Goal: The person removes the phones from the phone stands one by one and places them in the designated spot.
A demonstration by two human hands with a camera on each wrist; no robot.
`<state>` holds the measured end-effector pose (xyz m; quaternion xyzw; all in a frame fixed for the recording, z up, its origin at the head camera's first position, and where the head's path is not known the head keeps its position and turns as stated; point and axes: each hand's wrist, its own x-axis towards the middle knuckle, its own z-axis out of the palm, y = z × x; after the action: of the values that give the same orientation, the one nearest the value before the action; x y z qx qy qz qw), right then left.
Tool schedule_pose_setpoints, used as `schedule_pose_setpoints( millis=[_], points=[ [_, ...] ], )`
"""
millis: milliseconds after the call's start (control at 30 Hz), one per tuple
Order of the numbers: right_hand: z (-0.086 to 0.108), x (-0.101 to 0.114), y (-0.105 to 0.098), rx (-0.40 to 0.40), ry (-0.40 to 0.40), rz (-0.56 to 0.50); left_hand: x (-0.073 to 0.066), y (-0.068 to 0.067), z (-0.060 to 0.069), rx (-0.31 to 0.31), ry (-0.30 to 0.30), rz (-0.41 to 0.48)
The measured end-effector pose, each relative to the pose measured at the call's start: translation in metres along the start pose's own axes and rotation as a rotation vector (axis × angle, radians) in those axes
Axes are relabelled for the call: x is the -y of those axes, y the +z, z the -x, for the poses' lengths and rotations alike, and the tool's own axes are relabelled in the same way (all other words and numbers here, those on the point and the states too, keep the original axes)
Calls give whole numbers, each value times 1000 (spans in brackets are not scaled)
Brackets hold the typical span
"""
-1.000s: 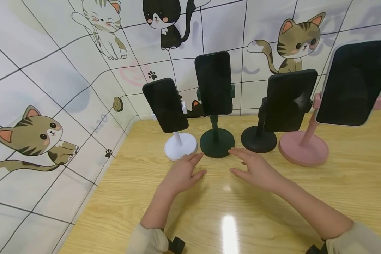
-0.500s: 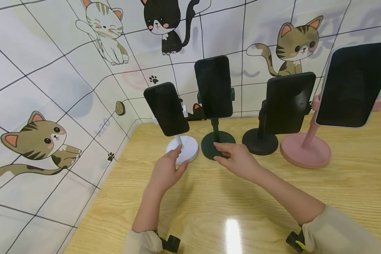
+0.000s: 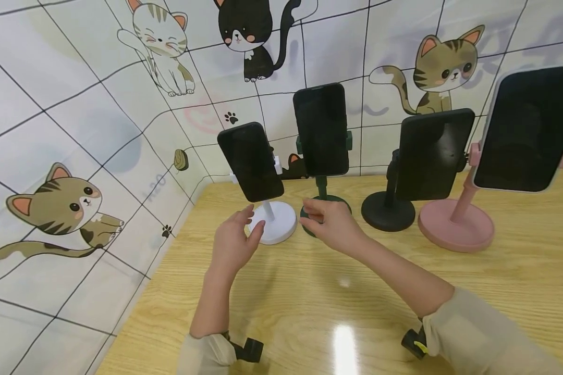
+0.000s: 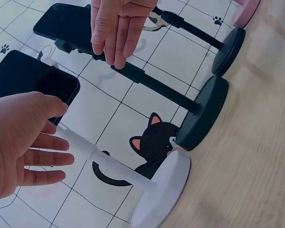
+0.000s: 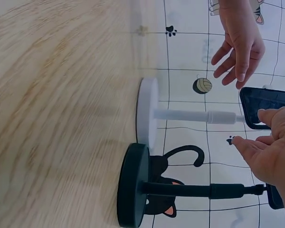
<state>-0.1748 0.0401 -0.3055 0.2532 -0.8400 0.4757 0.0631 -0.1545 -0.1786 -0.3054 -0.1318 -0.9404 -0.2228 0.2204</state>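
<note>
A white phone stand (image 3: 281,226) holds a tilted black phone (image 3: 251,161) at the left end of a row. My left hand (image 3: 230,240) hovers at the left of this stand, fingers relaxed and apart from it. In the left wrist view the hand (image 4: 19,142) is beside the white pole (image 4: 118,168), below the phone. My right hand (image 3: 335,226) is in front of the dark green stand (image 3: 322,190), which carries an upright black phone (image 3: 321,130). In the right wrist view the right hand (image 5: 270,147) holds nothing, its fingers loosely extended.
Further right stand a black stand (image 3: 388,211) with a dark device (image 3: 435,154) and a pink stand (image 3: 457,224) with a larger white-edged device (image 3: 530,127). A cat-patterned wall covering (image 3: 403,47) rises behind and left of the wooden table (image 3: 300,312).
Both hands have moved left: the left from in front of the white stand to its left side, the right from between the green and black stands to before the green one.
</note>
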Motion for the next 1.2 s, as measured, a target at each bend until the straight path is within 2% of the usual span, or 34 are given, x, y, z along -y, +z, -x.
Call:
schedule_pose_setpoints(
  millis=[167, 433, 667, 800, 967, 1067, 1200],
  points=[
    [-6, 6, 3, -13, 14, -4, 4, -3, -1, -65, -56, 47],
    [-17, 14, 4, -35, 25, -8, 6, -12, -11, -155, -119, 156],
    [-26, 18, 4, -50, 41, -53, 4, -20, -21, -165, -164, 231],
    [-32, 21, 6, -61, 32, -91, 2, -21, -25, -161, -195, 342],
    [-40, 25, 9, -90, -2, -127, 0, -21, -30, -160, -269, 480],
    [-44, 28, 9, -118, -20, -98, -1, -22, -33, -169, -292, 515],
    [-48, 33, 9, -144, -26, -74, -3, -23, -36, -175, -287, 510]
  ],
)
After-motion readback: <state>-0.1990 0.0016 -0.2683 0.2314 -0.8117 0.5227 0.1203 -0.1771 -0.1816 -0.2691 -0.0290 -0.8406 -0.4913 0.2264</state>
